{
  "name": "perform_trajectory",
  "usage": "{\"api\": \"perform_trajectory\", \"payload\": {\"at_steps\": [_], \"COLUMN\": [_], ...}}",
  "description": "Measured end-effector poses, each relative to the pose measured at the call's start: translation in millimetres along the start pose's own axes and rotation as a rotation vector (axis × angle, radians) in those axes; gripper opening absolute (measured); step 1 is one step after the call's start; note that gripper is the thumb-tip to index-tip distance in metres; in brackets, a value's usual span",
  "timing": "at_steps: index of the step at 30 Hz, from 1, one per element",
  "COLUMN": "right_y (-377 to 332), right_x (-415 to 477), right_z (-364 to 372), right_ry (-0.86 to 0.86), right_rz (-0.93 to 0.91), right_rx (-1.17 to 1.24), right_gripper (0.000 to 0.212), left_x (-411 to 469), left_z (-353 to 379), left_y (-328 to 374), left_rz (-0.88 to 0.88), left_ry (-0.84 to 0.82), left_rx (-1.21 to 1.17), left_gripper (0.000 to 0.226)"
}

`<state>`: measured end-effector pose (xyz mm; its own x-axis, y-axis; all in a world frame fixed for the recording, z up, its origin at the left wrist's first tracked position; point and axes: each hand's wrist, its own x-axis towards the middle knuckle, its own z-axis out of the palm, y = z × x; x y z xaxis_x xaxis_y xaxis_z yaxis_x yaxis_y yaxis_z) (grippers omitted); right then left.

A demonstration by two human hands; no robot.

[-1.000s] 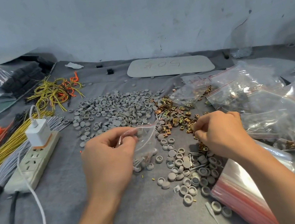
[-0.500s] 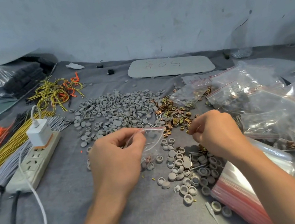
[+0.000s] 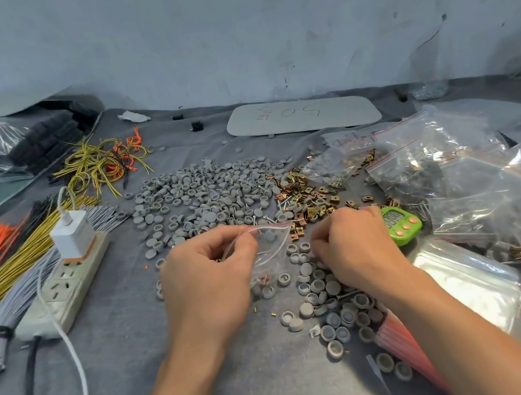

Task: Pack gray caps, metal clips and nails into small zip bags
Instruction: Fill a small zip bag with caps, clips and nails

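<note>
table: grey cloth-covered work surface that bears all the stock.
filled zip bags: loose heap of packed bags at the right, well apart from the hands.
gray caps: broad pile at centre rear; a smaller scatter lies just under the right wrist.
metal clips: brass-coloured heap touching the right edge of the cap pile, just beyond the fingers.
left hand: thumb and fingers pinch the red-striped mouth of the bag and hold it agape above the table.
right hand: fingers curled close at the bag's open mouth; whether they hold a piece cannot be told.
small zip bag: clear, hanging from the left hand between both hands; a few copper-coloured clips and a cap sit at its bottom.
timer: green, just beside the right hand.
nails: thin dark pins, seemingly, beside the timer.
step in hand: filling, judged partway; the bag is open and only sparsely loaded.
next move: calls for feeding the remaining pieces through the narrow mouth, then pressing the zip closed.
</note>
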<state>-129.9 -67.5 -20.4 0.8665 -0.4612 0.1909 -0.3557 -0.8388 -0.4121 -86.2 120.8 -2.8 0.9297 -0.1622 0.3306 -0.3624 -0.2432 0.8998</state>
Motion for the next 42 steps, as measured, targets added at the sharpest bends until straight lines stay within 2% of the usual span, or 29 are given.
{"api": "perform_trajectory", "payload": {"at_steps": [3, 6, 8, 12, 15, 18, 20, 22, 24, 26, 28, 30, 33, 36, 38, 42], "right_y": [-9, -25, -36, -52, -53, -54, -52, -43, -33, -30, -33, -37, -33, -31, -31, -29], "right_x": [-10, -25, -33, -34, -30, -30, -29, -27, -27, -28, -29, -28, -25, -24, -25, -24], "right_z": [-20, -37, -41, -31, -25, -24, -26, -31, -37, -36, -30, -26, -27, -34, -35, -33], "right_ry": [0.188, 0.23, 0.237, 0.327, 0.311, 0.248, 0.226, 0.187, 0.084, -0.043, -0.07, -0.005, 0.08, 0.055, 0.002, -0.03], "right_rz": [0.035, -0.06, -0.186, -0.363, -0.379, -0.38, -0.359, -0.261, -0.166, -0.142, -0.136, -0.101, -0.04, -0.052, -0.052, 0.023], "right_rx": [0.447, 0.856, 0.828, 0.431, 0.29, 0.267, 0.317, 0.525, 0.76, 0.789, 0.772, 0.818, 0.959, 1.068, 1.044, 1.012], "right_gripper": [0.009, 0.008, 0.007, 0.008, 0.008, 0.011, 0.011, 0.016, 0.039, 0.055, 0.037, 0.018, 0.013, 0.016, 0.015, 0.008], "left_x": [-2, -4, -6, -5, -5, -3, -3, -1, 1, 3, 4, 5, 7, 9, 10, 13], "left_z": [1, 4, 5, 4, 1, 0, 0, -1, -1, -1, -1, -5, -13, -15, -15, -19], "left_y": [-1, 1, 5, 8, 7, 4, 1, -1, -4, -7, -7, -6, -6, -7, -8, -10], "left_rz": [-0.011, 0.007, 0.021, 0.003, 0.004, 0.015, 0.019, 0.011, 0.003, -0.002, -0.005, 0.016, 0.032, -0.015, -0.078, -0.121], "left_ry": [0.031, 0.063, 0.044, -0.011, -0.03, -0.046, -0.047, -0.044, -0.043, -0.071, -0.103, -0.103, -0.113, -0.095, -0.076, -0.067], "left_rx": [0.024, 0.073, 0.086, 0.069, 0.041, 0.027, -0.008, -0.059, -0.119, -0.159, -0.194, -0.235, -0.337, -0.364, -0.412, -0.428], "left_gripper": [0.019, 0.016, 0.021, 0.024, 0.025, 0.027, 0.027, 0.026, 0.025, 0.026, 0.026, 0.023, 0.019, 0.021, 0.017, 0.023]}}
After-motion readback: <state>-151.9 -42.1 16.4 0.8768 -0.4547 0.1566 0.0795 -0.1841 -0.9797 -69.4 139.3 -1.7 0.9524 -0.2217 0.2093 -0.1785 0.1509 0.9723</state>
